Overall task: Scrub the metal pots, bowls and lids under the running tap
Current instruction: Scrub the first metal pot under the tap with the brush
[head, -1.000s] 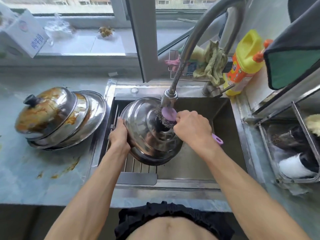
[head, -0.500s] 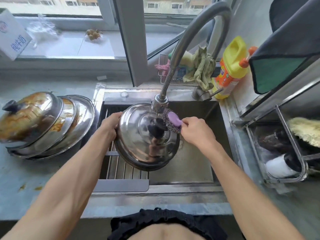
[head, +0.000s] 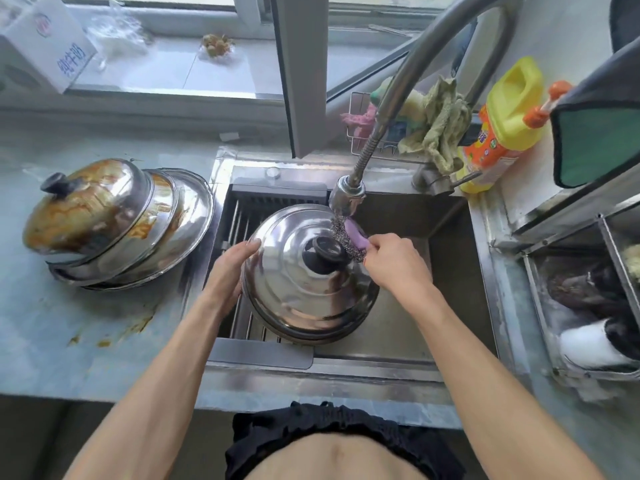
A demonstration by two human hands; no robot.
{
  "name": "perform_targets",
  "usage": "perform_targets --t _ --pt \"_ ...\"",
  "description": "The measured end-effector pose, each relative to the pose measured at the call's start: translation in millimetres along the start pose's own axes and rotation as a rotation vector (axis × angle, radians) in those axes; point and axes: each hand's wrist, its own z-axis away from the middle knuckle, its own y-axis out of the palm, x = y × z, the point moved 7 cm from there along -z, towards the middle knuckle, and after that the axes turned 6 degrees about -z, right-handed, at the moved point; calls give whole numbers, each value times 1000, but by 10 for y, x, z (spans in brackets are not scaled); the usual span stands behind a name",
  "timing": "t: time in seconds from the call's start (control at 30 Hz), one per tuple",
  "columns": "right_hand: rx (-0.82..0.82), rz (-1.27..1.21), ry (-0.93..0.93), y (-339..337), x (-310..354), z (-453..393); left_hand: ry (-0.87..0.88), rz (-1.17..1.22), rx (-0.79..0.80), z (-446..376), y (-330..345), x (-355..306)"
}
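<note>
Since the earlier frame the steel-wool scrubber [head: 348,239] has slid from the front of the knob up to its far right side, just under the tap head [head: 346,199]; the right hand [head: 394,263] has shifted with it, and the left hand [head: 230,271] sits lower along the lid's left rim.

Held over the sink [head: 450,268], the domed metal lid [head: 304,282] is tilted with its black knob [head: 320,256] facing up toward the camera; the left hand grips its left edge, fingers curled over the rim at the top, thumb hidden behind. The right hand is clenched around the scrubber's purple handle [head: 356,233], pressing the wire ball against the lid beside the knob — directly beneath the tap head, whose flexible hose arcs up to the curved spout [head: 450,39]. Whether water is flowing cannot be told from this view.

Below the lid, a ribbed draining rack [head: 242,317] lies across the sink's left part. On the counter [head: 69,323] to the left stands a stack of greasy lids [head: 114,223] — orange-brown stains on them, smears on the counter in front. Behind the sink a wire caddy [head: 367,143] holds cloths and sponges; a green rag [head: 440,126] hangs beside a yellow detergent bottle [head: 502,129]; a white carton [head: 45,46] rests on the windowsill at far left.
</note>
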Motion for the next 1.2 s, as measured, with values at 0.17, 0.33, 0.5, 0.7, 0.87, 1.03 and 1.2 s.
perform_targets --t 0.17,0.33,0.5,0.7,0.87,1.03,1.2 --pt "-16 -96 23 73 -63 18 77 -74 -198 -22 -133 94" --pt "-33 -155 14 98 -89 29 -129 -40 -151 228 66 415" --pt "-100 -177 18 -64 -229 34 -89 117 -238 286 198 302" --pt "-156 -169 -2 -395 -317 20 -118 -40 -179 121 447 -360" --pt "-114 -49 -110 -548 -96 55 -198 -198 -73 -117 301 -629" --pt "-59 262 -151 -478 236 40 -136 -370 -62 -163 378 -835" --pt "-40 356 -163 -409 414 -64 -142 -359 -49 -265 476 -748"
